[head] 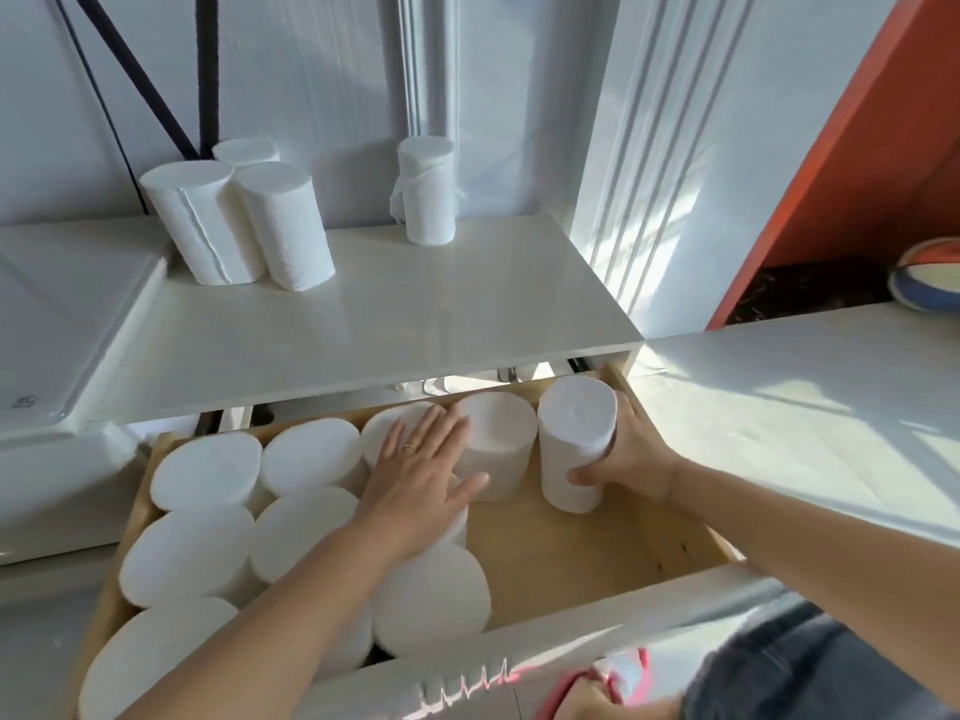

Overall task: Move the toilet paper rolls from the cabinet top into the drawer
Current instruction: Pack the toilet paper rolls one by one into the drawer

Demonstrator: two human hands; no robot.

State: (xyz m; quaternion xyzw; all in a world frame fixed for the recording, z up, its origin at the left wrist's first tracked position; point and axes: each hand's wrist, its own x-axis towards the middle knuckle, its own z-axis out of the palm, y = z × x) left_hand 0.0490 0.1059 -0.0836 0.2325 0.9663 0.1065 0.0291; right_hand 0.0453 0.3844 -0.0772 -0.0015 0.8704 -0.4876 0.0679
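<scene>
**Roll held upright at the drawer's far right corner**

At 5 o'clock, closest in, dark grey cloth point(810, 662) covers the person's leg. A pink-and-white item point(631, 667) sits at its 9 o'clock, too cropped to identify. Just beyond runs the white drawer front point(623, 621).

The drawer point(571, 553) stands open, its wooden floor bare toward 3 o'clock. Stored rolls point(208, 470) stand upright and packed together across its 9 o'clock half. The left hand point(415, 470) lies flat, fingers straight, on the tops of rolls near the centre, and 1 finger wears a ring.

At its 3 o'clock, the right hand point(628, 454) wraps around a roll point(576, 444), thumb in front, holding it upright. This roll is just beside another standing roll point(496, 439). I cannot tell whether its base touches the floor.

The cabinet top point(415, 314) fills 12 o'clock. On it, 3 rolls point(283, 226) cluster, touching, at 10 o'clock. A lone roll point(427, 189) stands well apart at 12 o'clock, a loose sheet hanging off its side.

A striped ball point(930, 272) lies at 3 o'clock beneath an orange panel point(857, 148).
</scene>
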